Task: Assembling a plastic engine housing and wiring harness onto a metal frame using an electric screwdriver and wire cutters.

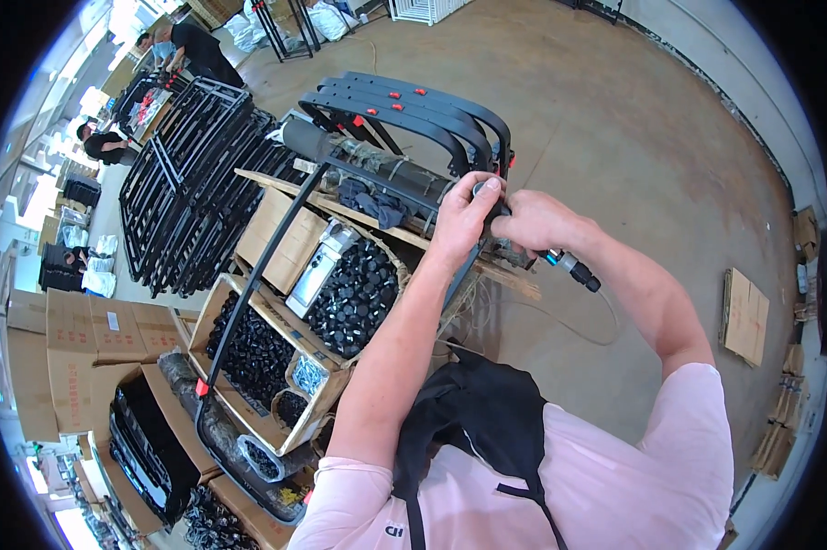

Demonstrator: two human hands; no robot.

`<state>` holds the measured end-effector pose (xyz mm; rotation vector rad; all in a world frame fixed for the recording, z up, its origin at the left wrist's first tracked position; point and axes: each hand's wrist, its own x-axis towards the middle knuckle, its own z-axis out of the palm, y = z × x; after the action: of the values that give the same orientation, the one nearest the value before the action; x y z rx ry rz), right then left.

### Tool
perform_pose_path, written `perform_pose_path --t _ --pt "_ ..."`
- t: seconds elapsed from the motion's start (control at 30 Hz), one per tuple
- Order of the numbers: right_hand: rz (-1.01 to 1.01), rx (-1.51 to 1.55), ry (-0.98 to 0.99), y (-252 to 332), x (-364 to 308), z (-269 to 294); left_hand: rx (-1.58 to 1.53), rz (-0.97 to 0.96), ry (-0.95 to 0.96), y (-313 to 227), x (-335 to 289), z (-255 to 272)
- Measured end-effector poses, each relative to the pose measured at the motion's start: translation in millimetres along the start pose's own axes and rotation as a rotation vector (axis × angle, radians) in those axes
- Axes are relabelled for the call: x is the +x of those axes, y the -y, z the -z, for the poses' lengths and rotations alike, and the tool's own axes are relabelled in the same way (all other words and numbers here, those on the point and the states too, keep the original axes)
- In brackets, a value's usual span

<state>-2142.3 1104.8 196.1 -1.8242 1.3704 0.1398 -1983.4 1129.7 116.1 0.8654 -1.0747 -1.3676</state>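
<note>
My left hand [468,213] is closed at the end of a black bent tube frame [281,240]; its fingers partly hide what lies beneath them. Close against it, my right hand [544,222] wraps round an air tool, whose hose fitting [574,268] sticks out below the palm. The tool's tip is hidden between the hands. The tube frame runs left and down across the bench and carries a red clip [203,388]. Beyond my hands, several curved black tube frames [413,105] with red pieces lie together.
Left of my arm, boxes hold black plastic caps [351,298] and small black parts [253,353]. A thin hose [606,316] loops at right. Stacked black frames [189,183] stand at far left, near other people [198,50]. Flat cardboard [744,316] lies on the floor.
</note>
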Motion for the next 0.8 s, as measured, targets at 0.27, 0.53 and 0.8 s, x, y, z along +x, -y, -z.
perform_pose_path --t 0.27,0.53,0.8 --pt "0.014 -0.031 0.011 -1.3 0.5 -3.9 0.024 0.015 -0.003 4.4 -2.6 1.0" --pt "-0.016 -0.012 0.038 -0.1 3.5 -6.9 0.034 0.05 -0.011 13.7 -3.8 5.7" --pt "0.037 -0.003 0.112 -16.3 29.9 -10.3 0.074 0.045 -0.001 16.7 -2.7 4.5"
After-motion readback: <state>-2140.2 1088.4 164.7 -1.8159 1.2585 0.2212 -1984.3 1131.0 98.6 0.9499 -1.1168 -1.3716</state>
